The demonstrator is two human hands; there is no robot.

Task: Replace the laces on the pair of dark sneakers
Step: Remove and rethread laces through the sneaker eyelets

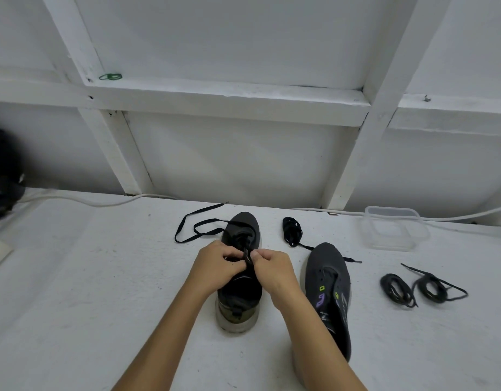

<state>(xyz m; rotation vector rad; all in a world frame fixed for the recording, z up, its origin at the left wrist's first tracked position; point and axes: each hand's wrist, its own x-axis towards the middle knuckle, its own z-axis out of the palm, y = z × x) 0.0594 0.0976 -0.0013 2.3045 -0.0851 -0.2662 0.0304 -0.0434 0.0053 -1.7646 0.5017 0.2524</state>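
Observation:
Two dark sneakers stand on the white table, toes pointing away from me. Over the eyelets of the left sneaker (239, 294) my left hand (215, 266) and my right hand (272, 268) meet, each pinching part of a black lace (248, 256). That lace runs out over the toe and trails in loops (187, 225) to the left. The right sneaker (329, 280) has bare eyelets and purple and green marks on its side. A bundled black lace (292, 231) lies between the two toes. Two more coiled black laces (396, 287) (432, 285) lie to the right.
A clear plastic container (396, 230) sits at the back right near the wall. A white cable (102, 201) runs along the table's back edge. A dark blurred object (1, 179) is at the far left. White framed wall panels rise behind the table.

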